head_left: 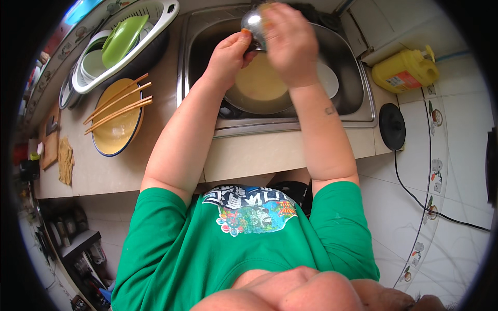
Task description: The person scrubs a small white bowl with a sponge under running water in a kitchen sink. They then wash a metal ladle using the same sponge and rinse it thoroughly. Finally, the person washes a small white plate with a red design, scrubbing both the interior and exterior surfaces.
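Observation:
Over the sink, my left hand (231, 54) grips a shiny rounded metal utensil (253, 23), with its thumb on the near edge. It looks like a ladle, though its full shape is hidden by my hands. My right hand (290, 42) is blurred and lies against the utensil's right side; whether its fingers hold anything is hidden. Below them, a round pan (249, 107) of cloudy yellowish liquid (264, 81) sits in the stainless steel sink (350, 89). A white dish (328, 81) shows partly behind my right wrist.
To the left, chopsticks (118, 105) lie across a yellow bowl (113, 134). Behind it stands a white drainer basket (83, 87) with bowls and a green dish (124, 41). A yellow jug (404, 72) and a corded black round base (392, 126) are at right. A cloth (65, 161) lies far left.

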Motion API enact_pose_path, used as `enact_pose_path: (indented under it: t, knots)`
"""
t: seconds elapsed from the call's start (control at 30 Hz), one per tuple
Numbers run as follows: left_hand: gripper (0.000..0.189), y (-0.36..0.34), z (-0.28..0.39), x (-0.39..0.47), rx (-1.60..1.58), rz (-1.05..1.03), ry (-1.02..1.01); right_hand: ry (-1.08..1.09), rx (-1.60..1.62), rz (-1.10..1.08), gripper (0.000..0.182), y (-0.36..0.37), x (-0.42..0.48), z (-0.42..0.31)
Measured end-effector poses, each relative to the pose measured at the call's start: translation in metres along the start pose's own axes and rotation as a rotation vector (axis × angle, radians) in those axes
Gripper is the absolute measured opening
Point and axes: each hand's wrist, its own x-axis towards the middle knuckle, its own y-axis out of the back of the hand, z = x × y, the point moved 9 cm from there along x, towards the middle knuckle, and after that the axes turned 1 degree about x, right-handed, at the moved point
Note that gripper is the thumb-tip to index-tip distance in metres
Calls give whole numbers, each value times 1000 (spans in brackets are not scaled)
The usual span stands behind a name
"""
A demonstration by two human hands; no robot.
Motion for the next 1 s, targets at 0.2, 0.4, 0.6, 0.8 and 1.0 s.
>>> enact_pose_path:
  t: [0.2,0.4,0.6,0.8,1.0]
  knots:
    - [23,-12,4,-3,24,-37,-6,-140,62,-7,24,11,-1,16]
    - [21,-19,6,-3,171,-174,-68,68,-136,148,34,4,-6,2]
    - [21,-36,11,-12,253,-196,-69,-1032,1177,190,32,-27,-71,153]
    - [29,-43,-3,-14,563,-277,97,-1081,1093,453,26,40,-77,219]
    - [34,-44,1,-22,819,-252,138,-1024,583,467,27,79,-75,221]
